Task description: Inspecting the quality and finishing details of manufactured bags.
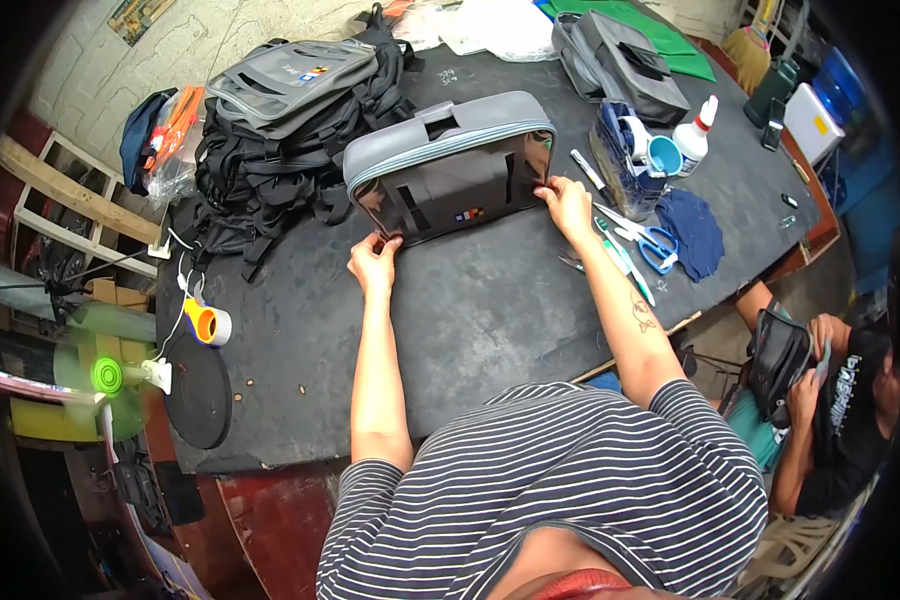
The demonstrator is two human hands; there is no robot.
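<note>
A grey zippered bag [450,165] stands on the black tabletop in front of me, its wide front panel toward me. The panel bears black strips and a small coloured patch low in the middle, and a pale zipper curves along the top. My left hand [373,263] pinches the bag's lower left corner between thumb and fingers. At the lower right corner, my right hand [568,207] grips the edge in the same way. Both forearms reach forward over the table. The far side of the bag is hidden.
Grey and black backpacks [290,90] pile up at the left back; another grey bag [625,75] lies at the back right. Blue scissors [658,250], a white bottle [696,128] and a tape roll [210,325] lie about. A co-worker [810,390] handles a black bag at right.
</note>
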